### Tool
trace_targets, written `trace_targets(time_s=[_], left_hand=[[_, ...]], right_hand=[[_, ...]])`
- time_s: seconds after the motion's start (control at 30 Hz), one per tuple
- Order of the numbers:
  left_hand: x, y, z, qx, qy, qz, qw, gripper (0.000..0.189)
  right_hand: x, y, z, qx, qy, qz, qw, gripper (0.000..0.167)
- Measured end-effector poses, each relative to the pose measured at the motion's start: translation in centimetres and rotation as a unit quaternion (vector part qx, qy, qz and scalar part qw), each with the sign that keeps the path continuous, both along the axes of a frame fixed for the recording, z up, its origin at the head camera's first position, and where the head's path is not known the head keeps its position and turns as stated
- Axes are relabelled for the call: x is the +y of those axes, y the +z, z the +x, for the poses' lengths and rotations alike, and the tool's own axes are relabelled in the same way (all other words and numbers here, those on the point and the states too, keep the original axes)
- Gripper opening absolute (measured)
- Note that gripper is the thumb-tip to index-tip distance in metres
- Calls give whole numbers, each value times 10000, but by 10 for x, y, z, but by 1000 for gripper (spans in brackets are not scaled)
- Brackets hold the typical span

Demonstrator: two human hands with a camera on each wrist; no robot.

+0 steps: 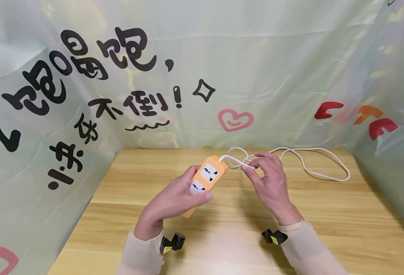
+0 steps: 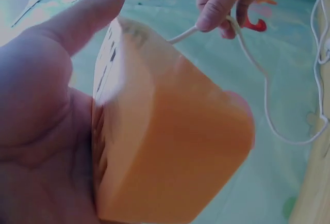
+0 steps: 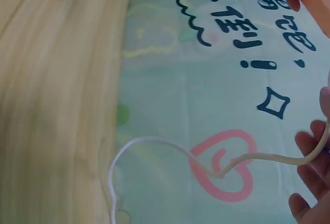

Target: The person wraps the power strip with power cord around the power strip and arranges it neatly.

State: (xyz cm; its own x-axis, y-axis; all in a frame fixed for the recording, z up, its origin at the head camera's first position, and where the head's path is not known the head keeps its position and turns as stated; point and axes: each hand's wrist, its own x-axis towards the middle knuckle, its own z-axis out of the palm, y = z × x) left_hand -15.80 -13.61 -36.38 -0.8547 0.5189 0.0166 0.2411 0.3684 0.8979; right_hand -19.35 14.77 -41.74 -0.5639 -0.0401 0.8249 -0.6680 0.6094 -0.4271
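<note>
My left hand (image 1: 176, 194) grips an orange power strip (image 1: 189, 212) with white socket faces, tilted up and held above the table. In the left wrist view, the thumb lies along the socket side while the orange back of the strip (image 2: 180, 146) fills the middle. A white cord (image 1: 230, 157) leaves the strip's upper end. Close to that end, my right hand (image 1: 272, 183) pinches the cord between thumb and fingers. Past the fingers the cord droops in a loose curve, as the right wrist view shows. The cord's far end is not visible.
More of the cord lies in loops (image 1: 342, 168) at the back right of the wooden table (image 1: 119, 236). A pale green printed curtain (image 1: 274, 76) with black lettering and a pink heart (image 1: 236, 128) stands behind the table and along both sides.
</note>
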Motion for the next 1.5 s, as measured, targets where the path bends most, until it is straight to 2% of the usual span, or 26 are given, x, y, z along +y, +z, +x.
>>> trace_targets(time_s=[0.1, 0.23, 0.37, 0.43, 0.5, 0.57, 0.67, 0.73, 0.8, 0.83, 0.9, 0.97, 1.03, 1.07, 1.13, 1.2, 1.27, 1.33, 1.4, 1.43, 1.5], left_hand=[[-3, 4, 3, -59, -249, 247, 9994, 54], [-7, 7, 4, -77, -312, 608, 9976, 51], [-12, 8, 3, 76, -299, 1093, 9935, 51], [-13, 7, 3, 211, -270, 1285, 9911, 51], [-15, 7, 3, 298, -239, 1472, 9884, 52], [-15, 7, 4, 390, -238, 1629, 9856, 53], [-15, 8, 6, 603, -364, 1730, 9824, 54], [-14, 7, 7, 710, -473, 1708, 9816, 55], [-14, 6, 7, 786, -557, 1669, 9812, 56], [-14, 6, 7, 795, -570, 1649, 9815, 56], [-15, 5, 6, 770, -545, 1647, 9818, 59], [-17, 4, 5, 758, -444, 1647, 9824, 60], [-20, 4, 5, 716, -362, 1640, 9832, 61], [-21, 5, 5, 689, -332, 1615, 9839, 61], [-22, 5, 4, 577, -356, 1561, 9854, 62], [-21, 6, 4, 453, -501, 1536, 9858, 61], [-17, 6, 5, 278, -729, 1515, 9854, 57], [-13, 5, 5, 156, -970, 1470, 9842, 50], [-10, 4, 4, 148, -1192, 1307, 9841, 44], [-9, 3, 3, 185, -1294, 1152, 9847, 42], [-10, 2, 2, 356, -1430, 730, 9864, 42]], right_hand=[[1, 4, 3, 36, 279, 23, 9996, 29], [4, 8, 6, 34, 647, 235, 9976, 39], [8, 13, 11, -138, 1568, 358, 9869, 12], [10, 16, 14, -202, 2073, 395, 9773, 25], [10, 18, 17, -306, 2264, 522, 9721, 37], [10, 21, 19, -504, 2057, 691, 9749, 35], [7, 24, 20, -985, 1110, 846, 9853, 17], [4, 27, 20, -1317, 445, 819, 9869, 13], [3, 30, 22, -1642, 186, 572, 9846, 16], [3, 32, 23, -1811, 304, 378, 9823, 18], [5, 36, 27, -2072, 876, 54, 9744, 24], [9, 39, 31, -2325, 1637, -148, 9586, 30], [12, 41, 33, -2477, 2207, -63, 9434, 29], [13, 41, 33, -2508, 2298, 103, 9403, 27], [13, 40, 33, -2551, 2162, 480, 9412, 23], [10, 39, 30, -2633, 1699, 785, 9464, 16], [6, 37, 27, -2809, 1129, 843, 9493, 12], [3, 36, 24, -3060, 672, 639, 9475, 13], [4, 38, 22, -3356, 479, 190, 9406, 20], [6, 39, 21, -3484, 514, -101, 9359, 23], [12, 42, 19, -3728, 907, -733, 9206, 28]])
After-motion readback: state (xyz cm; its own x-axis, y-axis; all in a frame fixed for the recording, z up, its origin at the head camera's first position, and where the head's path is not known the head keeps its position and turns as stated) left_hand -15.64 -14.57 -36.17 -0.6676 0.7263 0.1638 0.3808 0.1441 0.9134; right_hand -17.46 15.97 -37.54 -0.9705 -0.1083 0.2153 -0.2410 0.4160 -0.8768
